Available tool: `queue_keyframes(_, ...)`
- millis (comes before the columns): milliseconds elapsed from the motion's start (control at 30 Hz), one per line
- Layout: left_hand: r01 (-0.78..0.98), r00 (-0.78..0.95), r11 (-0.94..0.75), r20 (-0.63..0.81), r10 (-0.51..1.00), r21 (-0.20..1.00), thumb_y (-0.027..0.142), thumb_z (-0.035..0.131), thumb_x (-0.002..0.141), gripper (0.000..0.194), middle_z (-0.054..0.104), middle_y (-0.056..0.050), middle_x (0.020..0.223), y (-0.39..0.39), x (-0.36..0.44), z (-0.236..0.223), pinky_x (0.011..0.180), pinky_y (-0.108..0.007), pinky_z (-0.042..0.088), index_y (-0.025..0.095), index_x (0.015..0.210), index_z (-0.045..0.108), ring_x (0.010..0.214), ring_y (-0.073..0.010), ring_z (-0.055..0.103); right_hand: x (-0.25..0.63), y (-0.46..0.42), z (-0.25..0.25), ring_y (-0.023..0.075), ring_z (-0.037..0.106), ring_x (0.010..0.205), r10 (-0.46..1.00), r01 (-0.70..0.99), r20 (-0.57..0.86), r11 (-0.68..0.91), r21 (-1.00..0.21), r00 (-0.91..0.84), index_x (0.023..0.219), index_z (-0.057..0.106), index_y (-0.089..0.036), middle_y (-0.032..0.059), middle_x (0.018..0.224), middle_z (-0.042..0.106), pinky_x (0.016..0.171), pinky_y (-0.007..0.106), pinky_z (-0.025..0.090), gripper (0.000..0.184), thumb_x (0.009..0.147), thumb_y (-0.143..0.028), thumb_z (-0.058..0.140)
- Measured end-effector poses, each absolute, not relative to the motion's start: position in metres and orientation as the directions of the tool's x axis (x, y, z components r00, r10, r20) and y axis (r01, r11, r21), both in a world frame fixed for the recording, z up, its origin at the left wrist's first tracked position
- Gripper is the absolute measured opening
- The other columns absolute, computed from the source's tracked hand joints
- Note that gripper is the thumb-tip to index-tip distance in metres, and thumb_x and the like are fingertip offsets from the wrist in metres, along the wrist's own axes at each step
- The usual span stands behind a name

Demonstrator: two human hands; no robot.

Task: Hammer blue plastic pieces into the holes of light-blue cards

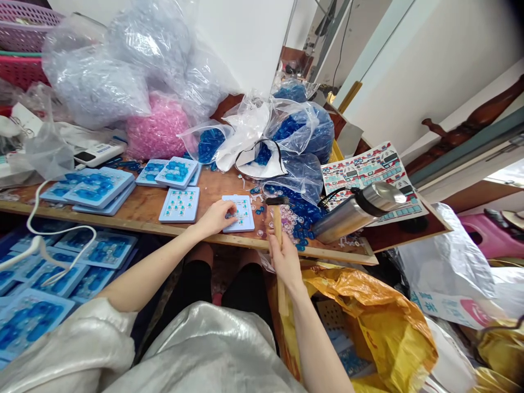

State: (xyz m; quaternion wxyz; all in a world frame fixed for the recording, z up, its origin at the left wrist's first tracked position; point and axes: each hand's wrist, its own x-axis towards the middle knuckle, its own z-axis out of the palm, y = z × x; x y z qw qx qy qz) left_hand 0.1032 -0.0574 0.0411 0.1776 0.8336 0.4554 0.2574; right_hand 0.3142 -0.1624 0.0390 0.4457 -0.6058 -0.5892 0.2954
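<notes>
One hand on tray, another gripping hammer

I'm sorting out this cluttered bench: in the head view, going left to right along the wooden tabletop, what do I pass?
stacked blue trays → single blue tray → left hand → tray under that hand → wooden-handled hammer → steel flask

We see a steel thermos lying on a printed sheet, and behind them plastic bags of blue pieces, also a pink bag.
</notes>
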Motion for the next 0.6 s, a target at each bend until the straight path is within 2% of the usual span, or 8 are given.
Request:
queue_keyframes(67, 0.664, 0.445, -0.523, 0.279, 0.851, 0.535, 0.027, 0.057, 0.073, 0.014, 0.059, -0.002, 0.082, -0.057, 0.104, 0.04, 0.075, -0.027, 0.043, 0.017, 0.08, 0.051, 0.08, -0.0152, 0.054, 0.305, -0.163, 0.044, 0.0177, 0.056, 0.072, 0.982, 0.575, 0.184, 0.13, -0.808, 0.036, 0.102, 0.055, -0.019, 0.0056, 0.082, 0.061, 0.067, 0.028, 0.041, 0.031, 0.087, -0.041, 0.039)
queue_keyframes(167, 0.658, 0.428, -0.504, 0.273, 0.861, 0.559, 0.027, 0.058, 0.073, 0.017, 0.059, -0.001, 0.082, -0.057, 0.105, 0.037, 0.074, -0.027, 0.043, 0.017, 0.083, 0.05, 0.079, -0.0144, 0.054, 0.293, -0.162, 0.046, 0.0189, 0.055, 0.068, 0.994, 0.729, 0.086, 0.112, -0.675, -0.073, 0.093, 0.055, -0.019, 0.0057, 0.073, 0.059, 0.062, 0.026, 0.036, 0.025, 0.087, -0.037, 0.038)
queue_keyframes(233, 0.654, 0.416, -0.486, 0.262, 0.871, 0.579, 0.026, 0.058, 0.072, 0.018, 0.059, -0.001, 0.082, -0.057, 0.104, 0.035, 0.075, -0.026, 0.044, 0.017, 0.085, 0.05, 0.079, -0.0142, 0.055, 0.29, -0.162, 0.046, 0.0188, 0.054, 0.066, 0.995, 0.767, 0.051, 0.102, -0.633, -0.091, 0.091, 0.053, -0.019, 0.0049, 0.069, 0.057, 0.061, 0.025, 0.035, 0.025, 0.088, -0.037, 0.036)
queue_keyframes(333, 0.643, 0.418, -0.485, 0.259, 0.871, 0.592, 0.027, 0.059, 0.073, 0.019, 0.059, -0.002, 0.085, -0.059, 0.103, 0.038, 0.077, -0.027, 0.044, 0.017, 0.086, 0.05, 0.083, -0.0148, 0.055, 0.294, -0.163, 0.047, 0.0191, 0.056, 0.077, 0.993, 0.705, 0.111, 0.099, -0.702, -0.03, 0.099, 0.053, -0.019, 0.0057, 0.08, 0.06, 0.068, 0.027, 0.037, 0.029, 0.089, -0.039, 0.034)
queue_keyframes(433, 0.666, 0.405, -0.506, 0.304, 0.863, 0.549, 0.029, 0.055, 0.077, 0.02, 0.058, -0.005, 0.095, -0.056, 0.111, 0.047, 0.084, -0.029, 0.042, 0.015, 0.091, 0.053, 0.092, -0.0166, 0.052, 0.305, -0.164, 0.043, 0.0188, 0.056, 0.083, 0.985, 0.609, 0.157, 0.084, -0.789, 0.068, 0.103, 0.054, -0.018, 0.0067, 0.091, 0.062, 0.072, 0.028, 0.039, 0.033, 0.088, -0.042, 0.035)
queue_keyframes(533, 0.707, 0.469, -0.574, 0.334, 0.818, 0.414, 0.029, 0.048, 0.082, 0.021, 0.057, -0.007, 0.102, -0.044, 0.135, 0.057, 0.088, -0.034, 0.039, 0.016, 0.097, 0.055, 0.099, -0.0195, 0.049, 0.314, -0.163, 0.033, 0.017, 0.055, 0.069, 0.974, 0.545, 0.133, 0.013, -0.838, 0.183, 0.1, 0.056, -0.017, 0.0053, 0.077, 0.061, 0.063, 0.026, 0.04, 0.037, 0.087, -0.045, 0.037)
queue_keyframes(600, 0.74, 0.54, -0.608, 0.286, 0.792, 0.288, 0.026, 0.047, 0.082, 0.02, 0.058, -0.009, 0.1, -0.032, 0.156, 0.059, 0.087, -0.039, 0.037, 0.017, 0.096, 0.057, 0.1, -0.0229, 0.048, 0.317, -0.164, 0.025, 0.0156, 0.052, 0.059, 0.965, 0.498, 0.106, -0.027, -0.867, 0.238, 0.1, 0.056, -0.017, 0.0028, 0.065, 0.057, 0.055, 0.025, 0.039, 0.038, 0.086, -0.047, 0.038)
